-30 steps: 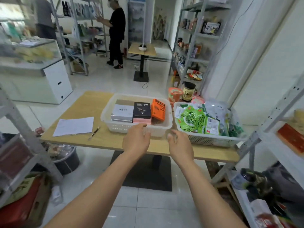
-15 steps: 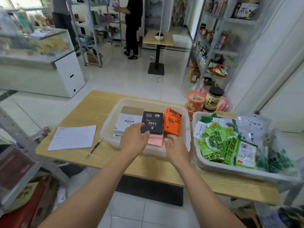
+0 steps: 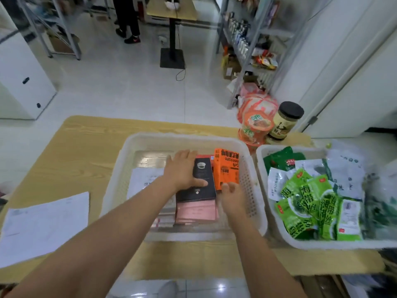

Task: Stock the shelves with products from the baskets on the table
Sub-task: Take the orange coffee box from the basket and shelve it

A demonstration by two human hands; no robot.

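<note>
A white plastic basket (image 3: 250, 166) on the wooden table (image 3: 86, 143) holds boxed products. My left hand (image 3: 182, 171) lies over a black box (image 3: 204, 190), thumb across its top and fingers down its left side. The box sits on a pink box (image 3: 195, 211). My right hand (image 3: 232, 196) is just below an upright orange box (image 3: 226, 168), its fingertips at the box's lower edge. A white box (image 3: 144, 179) lies at the basket's left. A second white basket (image 3: 264, 168) to the right is filled with green packets (image 3: 309, 203) and white pouches (image 3: 345, 175).
Papers (image 3: 43, 226) lie on the table at the left. An orange cup noodle tub (image 3: 255, 127) and a black-lidded jar (image 3: 285, 121) stand behind the baskets. Metal shelving (image 3: 249, 39) runs along the right wall. A person's legs (image 3: 129, 20) and a small pedestal table (image 3: 171, 31) are further back.
I have stepped closer and looked down. Both hands have moved from the basket's near rim into it, the left onto the black box, the right up to the orange box.
</note>
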